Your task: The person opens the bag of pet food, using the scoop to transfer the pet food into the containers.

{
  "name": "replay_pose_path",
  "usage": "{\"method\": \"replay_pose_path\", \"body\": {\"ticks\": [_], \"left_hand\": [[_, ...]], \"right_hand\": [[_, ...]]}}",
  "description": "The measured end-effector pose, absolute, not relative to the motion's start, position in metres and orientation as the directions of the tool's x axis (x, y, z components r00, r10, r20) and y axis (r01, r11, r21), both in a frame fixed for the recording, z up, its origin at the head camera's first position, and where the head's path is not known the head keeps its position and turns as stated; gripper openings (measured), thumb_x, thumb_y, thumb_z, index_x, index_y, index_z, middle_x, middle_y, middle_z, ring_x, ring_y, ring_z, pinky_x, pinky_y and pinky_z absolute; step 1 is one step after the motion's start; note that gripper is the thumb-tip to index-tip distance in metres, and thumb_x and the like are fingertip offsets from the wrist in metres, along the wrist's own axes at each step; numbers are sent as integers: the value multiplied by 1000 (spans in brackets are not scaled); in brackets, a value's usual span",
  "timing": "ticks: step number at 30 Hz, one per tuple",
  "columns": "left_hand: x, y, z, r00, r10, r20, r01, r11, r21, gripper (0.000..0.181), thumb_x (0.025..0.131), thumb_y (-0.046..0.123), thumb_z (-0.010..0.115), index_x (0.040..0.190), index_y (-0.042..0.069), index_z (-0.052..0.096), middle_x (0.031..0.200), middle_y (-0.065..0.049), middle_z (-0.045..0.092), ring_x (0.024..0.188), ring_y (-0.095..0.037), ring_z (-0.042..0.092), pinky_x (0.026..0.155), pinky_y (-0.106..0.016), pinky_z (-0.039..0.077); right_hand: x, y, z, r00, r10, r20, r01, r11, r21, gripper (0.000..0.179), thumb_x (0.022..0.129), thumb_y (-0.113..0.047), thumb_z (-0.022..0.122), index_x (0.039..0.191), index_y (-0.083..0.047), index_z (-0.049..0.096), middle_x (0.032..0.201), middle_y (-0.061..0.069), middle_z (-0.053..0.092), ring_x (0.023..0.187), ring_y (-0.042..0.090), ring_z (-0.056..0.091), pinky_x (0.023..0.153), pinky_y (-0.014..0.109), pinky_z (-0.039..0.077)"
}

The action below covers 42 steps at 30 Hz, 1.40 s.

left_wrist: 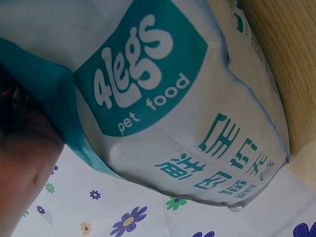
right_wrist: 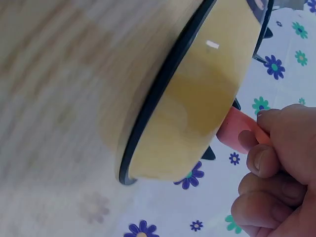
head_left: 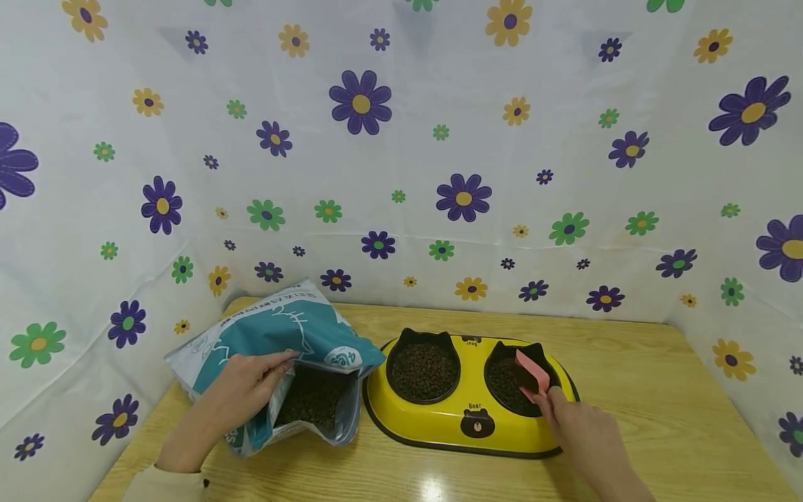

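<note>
In the head view, my left hand (head_left: 241, 387) grips the rim of a teal and white pet food bag (head_left: 270, 335), which lies tilted with its mouth facing me. Brown kibble (head_left: 310, 404) shows inside it. My right hand (head_left: 586, 432) pinches the handle of a pink scoop (head_left: 532, 373), its blade inside the right bowl (head_left: 541, 411) of a yellow double pet feeder (head_left: 426, 425). Both black cat-eared bowls contain kibble; the left bowl (head_left: 423, 341) stands nearer the bag. The right wrist view shows fingers (right_wrist: 261, 160) curled around the scoop's handle.
The feeder and bag rest side by side on a wooden table (head_left: 652, 397). A white flower-patterned cloth (head_left: 401, 153) hangs behind the table and along both sides. The bag's right edge comes close to the feeder's left end.
</note>
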<state>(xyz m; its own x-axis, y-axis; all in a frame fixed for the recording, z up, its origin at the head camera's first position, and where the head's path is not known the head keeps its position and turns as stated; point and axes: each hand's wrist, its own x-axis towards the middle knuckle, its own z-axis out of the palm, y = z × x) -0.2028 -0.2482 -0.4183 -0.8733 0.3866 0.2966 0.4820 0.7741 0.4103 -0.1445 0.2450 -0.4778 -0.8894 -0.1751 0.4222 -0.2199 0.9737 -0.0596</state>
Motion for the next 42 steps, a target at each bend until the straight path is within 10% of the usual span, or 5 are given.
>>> {"method": "replay_pose_path", "body": {"ticks": [25, 28, 31, 37, 42], "left_hand": [[-202, -248, -417, -879, 380, 289, 472, 782, 407, 27, 100, 5, 61, 125, 3, 74, 81, 2, 73, 50, 5, 36, 51, -21, 37], [-203, -248, -419, -874, 385, 297, 481, 775, 411, 27, 100, 4, 61, 124, 3, 74, 84, 0, 75, 50, 5, 37, 51, -21, 38], [-203, -248, -420, -870, 387, 305, 487, 768, 416, 27, 100, 3, 62, 124, 3, 74, 87, -1, 76, 51, 6, 37, 51, -20, 38], [-203, -247, -420, -873, 384, 302, 483, 771, 414, 27, 99, 3, 62, 124, 2, 74, 84, 1, 75, 51, 5, 37, 51, -20, 38], [-203, -248, -419, -874, 383, 300, 480, 775, 410, 27, 100, 4, 62, 124, 2, 74, 77, 4, 71, 49, 5, 35, 49, -20, 36]], "right_hand": [[-135, 269, -474, -844, -220, 490, -207, 975, 81, 30, 91, -24, 77, 78, -11, 53, 59, -7, 30, 48, 7, 23, 47, 19, 16], [-136, 271, -475, -810, -213, 547, -212, 975, 67, 38, 106, -38, 55, 78, -10, 56, 58, -7, 30, 48, 7, 22, 46, 19, 16], [-137, 275, -476, -746, -186, 639, -238, 971, 5, 53, 110, -44, 38, 78, -9, 61, 57, -7, 41, 46, 3, 24, 42, 19, 20], [-132, 289, -474, -767, 39, 640, -200, 934, -297, 11, 92, -11, 76, 84, -4, 73, 57, -6, 52, 51, -3, 29, 48, 20, 27], [-125, 313, -475, -780, 145, 608, -110, 925, -363, 16, 96, -13, 71, 86, -2, 76, 53, -8, 44, 49, -3, 24, 47, 19, 22]]}}
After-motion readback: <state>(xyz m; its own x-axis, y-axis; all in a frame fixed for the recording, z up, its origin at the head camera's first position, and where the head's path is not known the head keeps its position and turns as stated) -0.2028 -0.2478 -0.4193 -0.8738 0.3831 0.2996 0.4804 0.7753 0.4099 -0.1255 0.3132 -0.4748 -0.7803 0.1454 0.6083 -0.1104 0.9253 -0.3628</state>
